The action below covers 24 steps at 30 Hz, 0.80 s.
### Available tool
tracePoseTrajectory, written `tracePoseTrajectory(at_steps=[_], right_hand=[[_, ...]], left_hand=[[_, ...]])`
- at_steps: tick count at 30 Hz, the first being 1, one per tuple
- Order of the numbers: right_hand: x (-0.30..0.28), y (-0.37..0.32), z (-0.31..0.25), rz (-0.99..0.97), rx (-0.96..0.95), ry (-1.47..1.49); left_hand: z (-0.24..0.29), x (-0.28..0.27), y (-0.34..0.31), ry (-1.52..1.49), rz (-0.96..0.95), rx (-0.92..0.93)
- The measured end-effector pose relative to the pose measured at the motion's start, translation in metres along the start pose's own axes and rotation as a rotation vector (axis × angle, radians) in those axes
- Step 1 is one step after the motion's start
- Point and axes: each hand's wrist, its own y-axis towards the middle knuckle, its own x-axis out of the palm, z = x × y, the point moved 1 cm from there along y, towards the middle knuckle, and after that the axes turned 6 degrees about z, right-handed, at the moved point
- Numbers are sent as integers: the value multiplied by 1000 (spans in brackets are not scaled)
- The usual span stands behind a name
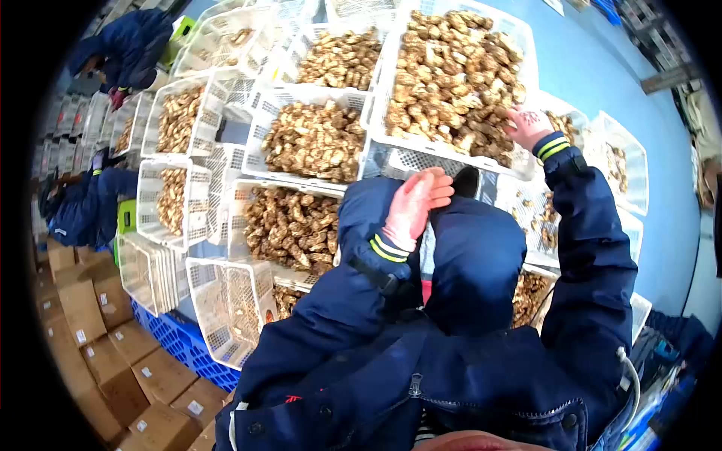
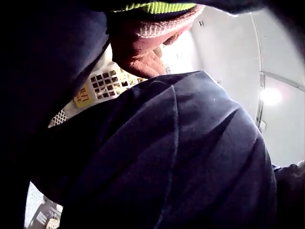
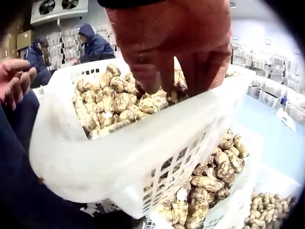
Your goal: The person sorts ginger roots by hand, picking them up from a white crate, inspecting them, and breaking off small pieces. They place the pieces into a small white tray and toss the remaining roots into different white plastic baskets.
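Observation:
My gloved right hand (image 1: 529,126) reaches over the near right edge of a large white plastic basket (image 1: 451,154) heaped with brown-and-white mushrooms (image 1: 444,83). In the right wrist view, the fingers (image 3: 150,74) point down among the mushrooms (image 3: 124,101), with a gap between them. Their tips are partly hidden there. My gloved left hand (image 1: 415,207) is held over my lap near the left knee, fingers extended and nothing in it. In the left wrist view that hand (image 2: 143,52) shows partly, above a dark trouser leg (image 2: 157,148).
Smaller baskets of mushrooms stand to the left (image 1: 312,143) and right (image 1: 553,218). A nested stack of white baskets (image 1: 150,274) is by a blue crate (image 1: 169,338) and cardboard boxes (image 1: 158,376). Two people (image 1: 124,52) in dark jackets sit at the far left. Blue floor (image 1: 579,52) extends right.

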Motion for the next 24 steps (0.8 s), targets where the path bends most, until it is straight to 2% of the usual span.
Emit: tracePoseTrajectory(at_steps=[1, 3, 5, 8, 11, 13, 16, 19, 21, 23, 24], right_hand=[[-2, -4, 2, 46, 21, 107], [-10, -8, 3, -91, 69, 170], [-7, -9, 3, -56, 9, 165], [-11, -2, -11, -117, 34, 104], [1, 4, -17, -73, -123, -74], [-5, 8, -26, -218, -23, -82], [3, 8, -19, -223, -49, -104], [14, 5, -12, -125, -117, -66], [-3, 1, -25, -155, -118, -268], [-1, -4, -26, -45, -180, -216], [-7, -8, -30, -65, -154, -311]], left_hand=[[0, 0, 0, 8, -2, 4], [1, 1, 0, -10, -7, -20], [1, 4, -1, 62, 27, -13], [0, 2, -1, 56, 20, -13], [1, 4, -2, 83, 22, -16], [-2, -1, 1, 75, 19, -23], [0, 1, -2, 85, 18, -21], [-3, -4, 1, 85, -7, -24], [-2, -3, 1, 75, -31, -18], [-2, -3, 0, 99, 2, -17], [-2, -3, -1, 63, -15, -18]])
